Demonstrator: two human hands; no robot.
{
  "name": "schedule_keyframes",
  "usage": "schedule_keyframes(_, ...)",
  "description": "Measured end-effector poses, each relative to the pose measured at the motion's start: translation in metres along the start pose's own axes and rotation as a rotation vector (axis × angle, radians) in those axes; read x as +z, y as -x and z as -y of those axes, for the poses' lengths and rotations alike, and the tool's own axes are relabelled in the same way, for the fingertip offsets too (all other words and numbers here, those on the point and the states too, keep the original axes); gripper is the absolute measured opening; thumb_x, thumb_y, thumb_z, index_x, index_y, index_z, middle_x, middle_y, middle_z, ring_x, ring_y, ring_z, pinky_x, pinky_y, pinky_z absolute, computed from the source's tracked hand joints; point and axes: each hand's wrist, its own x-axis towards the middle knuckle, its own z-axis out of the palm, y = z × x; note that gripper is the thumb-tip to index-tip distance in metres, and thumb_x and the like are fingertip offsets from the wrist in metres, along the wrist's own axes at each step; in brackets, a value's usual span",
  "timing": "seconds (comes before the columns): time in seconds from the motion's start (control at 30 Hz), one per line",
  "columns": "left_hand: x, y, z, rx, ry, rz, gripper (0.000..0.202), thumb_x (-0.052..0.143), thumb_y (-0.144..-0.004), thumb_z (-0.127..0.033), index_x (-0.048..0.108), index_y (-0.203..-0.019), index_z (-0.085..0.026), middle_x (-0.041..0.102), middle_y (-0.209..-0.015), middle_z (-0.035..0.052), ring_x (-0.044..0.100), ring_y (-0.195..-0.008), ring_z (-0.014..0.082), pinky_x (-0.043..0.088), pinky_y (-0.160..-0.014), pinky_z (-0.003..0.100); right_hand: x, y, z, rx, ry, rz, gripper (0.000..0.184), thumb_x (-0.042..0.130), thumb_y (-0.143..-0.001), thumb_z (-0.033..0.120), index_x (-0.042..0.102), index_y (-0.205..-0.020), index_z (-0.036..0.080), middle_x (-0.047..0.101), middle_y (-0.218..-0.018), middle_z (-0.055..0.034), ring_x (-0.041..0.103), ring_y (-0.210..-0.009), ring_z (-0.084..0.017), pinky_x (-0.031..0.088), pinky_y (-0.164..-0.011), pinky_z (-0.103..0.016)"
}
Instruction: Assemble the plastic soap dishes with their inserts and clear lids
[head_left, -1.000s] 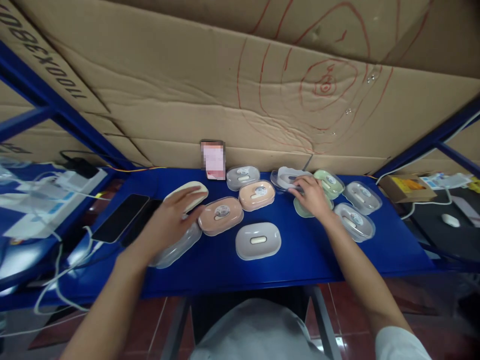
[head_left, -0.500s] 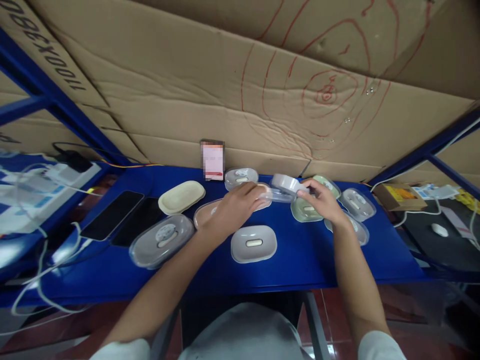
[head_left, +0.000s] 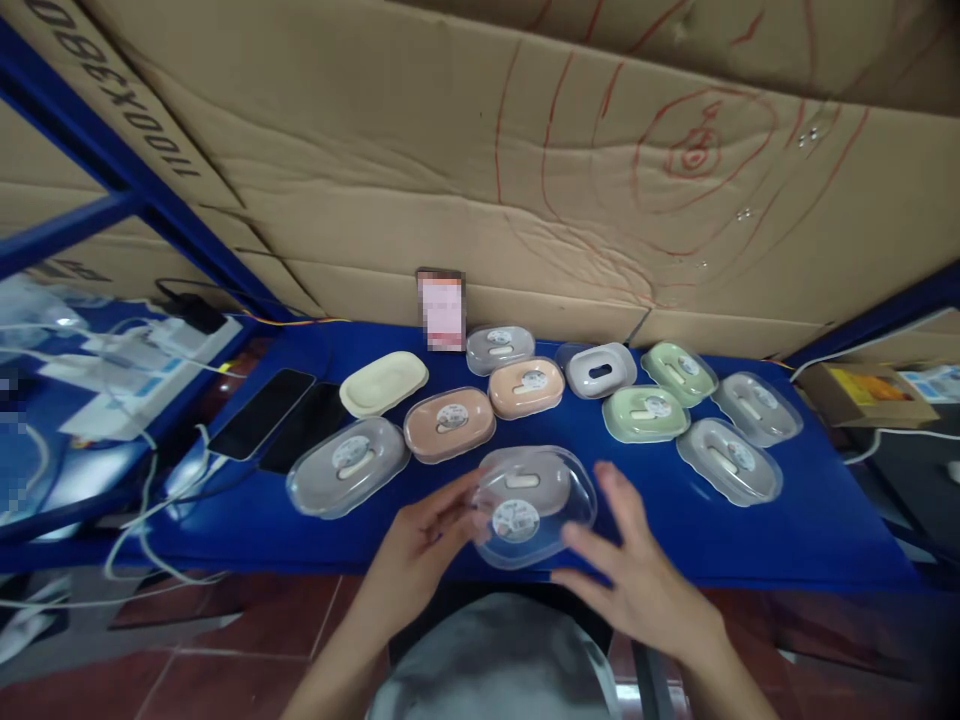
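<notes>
My left hand (head_left: 427, 550) grips the left edge of a clear plastic lid (head_left: 555, 528) bearing a round label. Through and behind the lid shows a grey soap dish (head_left: 551, 488) with a pale oblong piece in its middle; whether the two touch, I cannot tell. Fingers spread, my right hand (head_left: 637, 575) is at the lid's right edge and holds nothing. Farther back sits a grey dish with a dark oblong slot (head_left: 619, 367). Two peach lidded soap dishes (head_left: 450, 425) lie beyond my left hand, and two green ones (head_left: 645, 413) stand at the back right.
A cream dish (head_left: 384, 383) and a grey lidded dish (head_left: 349, 468) are on the left, beside two dark phones (head_left: 262, 412) and white cables. More grey lidded dishes (head_left: 729, 460) stand at the right. Cardboard (head_left: 375, 150) walls the back; a lit phone (head_left: 442, 310) leans there.
Both hands have come from the back of the table toward its front edge. The clear lid is now near me in my left hand. My right hand has let go of the slotted grey dish.
</notes>
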Motion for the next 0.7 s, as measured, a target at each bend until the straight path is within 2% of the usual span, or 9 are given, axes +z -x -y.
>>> schedule_keyframes(0.1,0.009,0.004,0.009,-0.006,0.013,0.015,0.049,0.068,-0.098,-0.052,0.074,-0.136,-0.02,0.082,-0.094,0.0048,0.074,-0.077,0.0185,0.064,-0.077,0.031,0.014,0.017,0.006,-0.011,-0.033,0.07,0.058,0.069,-0.101,0.02,0.055,-0.155,0.037,0.037,-0.173,-0.003,0.026,-0.164,-0.037,0.051,-0.119,-0.06)
schedule_keyframes(0.17,0.014,0.002,0.011,0.021,-0.028,0.012,0.049,0.061,-0.103,-0.05,0.07,-0.141,-0.02,0.079,-0.088,0.0035,0.072,-0.073,0.017,0.063,-0.076,0.031,0.023,0.017,-0.003,0.006,-0.078,0.028,0.056,0.07,-0.101,0.017,0.057,-0.153,0.033,0.047,-0.167,-0.0052,0.03,-0.162,-0.035,0.053,-0.119,-0.057)
schedule_keyframes(0.23,0.017,0.0,0.012,0.102,-0.14,-0.055,0.047,0.056,-0.106,-0.046,0.066,-0.146,-0.023,0.079,-0.104,0.0066,0.074,-0.084,0.0186,0.064,-0.08,0.033,0.033,0.014,-0.013,0.005,-0.121,-0.03,0.058,0.072,-0.1,0.02,0.055,-0.155,0.031,0.052,-0.162,-0.0074,0.035,-0.16,-0.034,0.053,-0.119,-0.056)
schedule_keyframes(0.33,0.02,-0.004,0.016,0.32,-0.41,-0.223,0.04,0.054,-0.108,-0.036,0.065,-0.146,-0.028,0.064,-0.146,0.0116,0.069,-0.124,0.0254,0.06,-0.105,0.043,0.052,0.011,-0.019,0.063,-0.135,-0.118,0.061,0.074,-0.099,0.025,0.055,-0.156,0.029,0.06,-0.155,-0.0097,0.047,-0.153,-0.033,0.055,-0.117,-0.055)
schedule_keyframes(0.37,0.02,-0.005,0.019,0.382,-0.492,-0.244,0.039,0.053,-0.108,-0.033,0.063,-0.146,-0.029,0.058,-0.154,0.0117,0.063,-0.135,0.0267,0.056,-0.112,0.046,0.06,0.011,-0.018,0.105,-0.126,-0.143,0.059,0.074,-0.1,0.025,0.055,-0.156,0.029,0.063,-0.152,-0.01,0.051,-0.149,-0.032,0.056,-0.115,-0.054)
schedule_keyframes(0.43,0.02,-0.006,0.029,0.452,-0.622,-0.207,0.042,0.054,-0.108,-0.031,0.058,-0.15,-0.03,0.053,-0.158,0.0122,0.056,-0.144,0.028,0.051,-0.118,0.049,0.074,0.013,-0.013,0.195,-0.09,-0.186,0.055,0.069,-0.102,0.022,0.056,-0.155,0.031,0.067,-0.144,-0.0095,0.059,-0.14,-0.03,0.057,-0.112,-0.052)
schedule_keyframes(0.57,0.02,-0.005,0.053,0.516,-0.798,-0.114,0.06,0.067,-0.102,-0.044,0.048,-0.156,-0.028,0.05,-0.16,0.0159,0.053,-0.147,0.0332,0.051,-0.118,0.054,0.09,0.019,-0.004,0.262,-0.026,-0.165,0.048,0.064,-0.105,0.024,0.059,-0.151,0.033,0.068,-0.14,-0.0097,0.063,-0.133,-0.03,0.058,-0.108,-0.052)
schedule_keyframes(0.7,0.017,-0.006,0.069,0.621,-0.868,-0.169,0.05,0.07,-0.1,-0.039,0.056,-0.146,-0.026,0.058,-0.149,0.0157,0.058,-0.142,0.0325,0.055,-0.114,0.053,0.083,0.021,-0.009,0.249,0.013,-0.019,0.061,0.069,-0.103,0.037,0.05,-0.16,0.033,0.059,-0.153,-0.0129,0.05,-0.148,-0.036,0.051,-0.116,-0.061)
